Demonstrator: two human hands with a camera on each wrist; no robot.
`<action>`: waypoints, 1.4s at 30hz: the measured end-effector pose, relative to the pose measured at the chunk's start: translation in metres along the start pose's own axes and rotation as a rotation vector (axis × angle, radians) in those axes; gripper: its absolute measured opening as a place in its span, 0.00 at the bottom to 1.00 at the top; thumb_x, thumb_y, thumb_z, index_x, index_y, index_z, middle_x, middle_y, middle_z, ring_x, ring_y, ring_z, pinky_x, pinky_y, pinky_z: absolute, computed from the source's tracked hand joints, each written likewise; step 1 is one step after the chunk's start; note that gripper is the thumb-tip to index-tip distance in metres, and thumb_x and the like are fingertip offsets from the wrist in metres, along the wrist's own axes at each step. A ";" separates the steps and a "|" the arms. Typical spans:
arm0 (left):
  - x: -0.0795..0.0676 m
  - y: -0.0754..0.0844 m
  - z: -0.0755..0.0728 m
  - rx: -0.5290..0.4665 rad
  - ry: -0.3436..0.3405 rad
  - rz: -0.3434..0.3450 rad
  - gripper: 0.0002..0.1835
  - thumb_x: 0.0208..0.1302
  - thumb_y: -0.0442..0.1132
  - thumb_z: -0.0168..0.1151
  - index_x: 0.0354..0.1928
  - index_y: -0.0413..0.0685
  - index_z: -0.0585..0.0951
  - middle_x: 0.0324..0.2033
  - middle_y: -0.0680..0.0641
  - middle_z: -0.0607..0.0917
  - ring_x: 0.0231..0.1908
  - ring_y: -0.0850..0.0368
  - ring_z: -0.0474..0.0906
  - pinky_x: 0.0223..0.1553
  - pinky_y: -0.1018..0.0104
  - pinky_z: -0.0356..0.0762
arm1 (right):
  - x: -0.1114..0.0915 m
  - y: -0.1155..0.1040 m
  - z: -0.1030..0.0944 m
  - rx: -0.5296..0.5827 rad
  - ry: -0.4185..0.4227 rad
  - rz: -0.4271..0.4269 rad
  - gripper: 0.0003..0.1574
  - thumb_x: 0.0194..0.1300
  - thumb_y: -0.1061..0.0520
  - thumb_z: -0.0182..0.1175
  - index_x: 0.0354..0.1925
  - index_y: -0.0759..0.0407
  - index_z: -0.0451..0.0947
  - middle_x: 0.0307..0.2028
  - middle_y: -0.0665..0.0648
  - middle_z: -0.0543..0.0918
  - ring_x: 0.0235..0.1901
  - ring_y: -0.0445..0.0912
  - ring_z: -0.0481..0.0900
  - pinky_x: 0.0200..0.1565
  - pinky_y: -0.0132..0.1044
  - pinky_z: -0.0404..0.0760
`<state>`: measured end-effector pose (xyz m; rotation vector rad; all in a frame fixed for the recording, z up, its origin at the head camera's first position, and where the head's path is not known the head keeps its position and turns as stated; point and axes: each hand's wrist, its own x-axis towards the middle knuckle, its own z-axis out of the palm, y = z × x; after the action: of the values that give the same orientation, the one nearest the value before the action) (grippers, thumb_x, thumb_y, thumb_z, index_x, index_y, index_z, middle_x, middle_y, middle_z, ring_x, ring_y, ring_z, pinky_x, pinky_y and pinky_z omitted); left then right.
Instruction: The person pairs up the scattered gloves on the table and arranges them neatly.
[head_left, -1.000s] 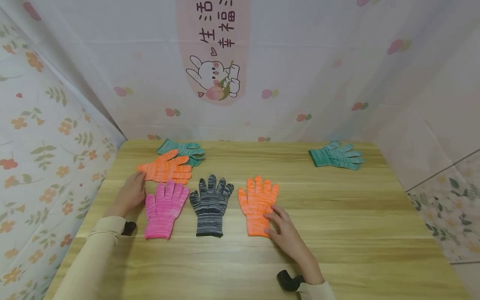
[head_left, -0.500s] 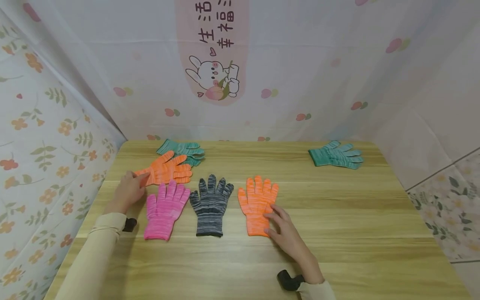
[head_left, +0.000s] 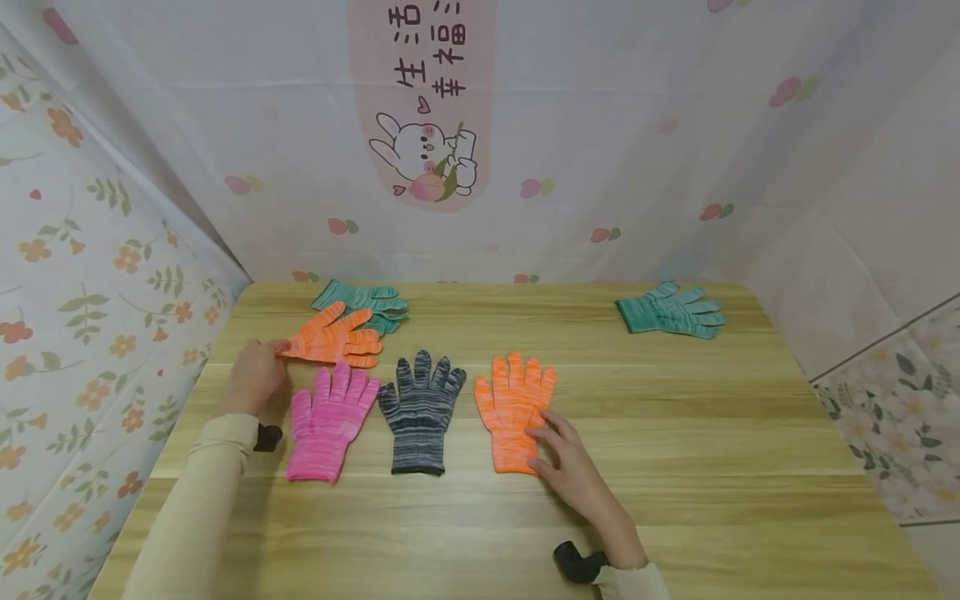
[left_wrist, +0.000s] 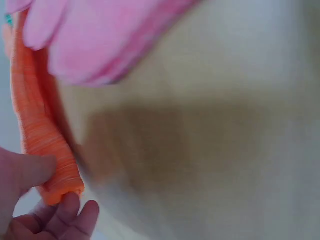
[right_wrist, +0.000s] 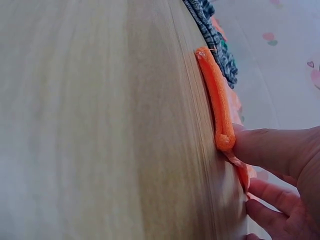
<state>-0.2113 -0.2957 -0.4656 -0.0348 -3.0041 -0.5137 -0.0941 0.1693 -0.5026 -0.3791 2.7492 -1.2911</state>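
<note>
My left hand (head_left: 255, 377) pinches the cuff of an orange knit glove (head_left: 333, 337) at the table's left; in the left wrist view the thumb lies over the cuff (left_wrist: 55, 175) with fingers beneath. That glove's fingers overlap a green glove (head_left: 352, 293) behind it. Close in front lies a pink glove (head_left: 332, 425), fingers pointing away. To its right is a dark grey striped glove (head_left: 420, 417). A second orange glove (head_left: 516, 408) lies flat farther right, and my right hand (head_left: 573, 467) rests at its right edge, thumb and fingertips touching it.
Another green glove (head_left: 667, 312) lies at the back right of the wooden table (head_left: 712, 467). A printed white curtain (head_left: 585, 125) hangs behind the table, with a floral cloth (head_left: 90, 317) on the left. Black wrist cameras sit near both sleeves, the right one (head_left: 577, 562) close to the tabletop.
My left hand has taken hold of the left orange glove's cuff and lifted it slightly. The pink glove has shifted a little. My right hand stays put.
</note>
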 end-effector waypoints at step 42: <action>0.023 0.273 -0.032 -0.261 0.058 0.368 0.12 0.65 0.44 0.57 0.46 0.46 0.80 0.27 0.46 0.85 0.10 0.60 0.63 0.13 0.72 0.60 | 0.000 0.003 0.000 -0.001 0.004 0.006 0.23 0.57 0.62 0.64 0.52 0.60 0.76 0.67 0.63 0.61 0.67 0.61 0.56 0.62 0.60 0.63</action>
<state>-0.2206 -0.0486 -0.3427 -0.5656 -2.7560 -0.8354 -0.0947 0.1710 -0.5045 -0.3688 2.7524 -1.2903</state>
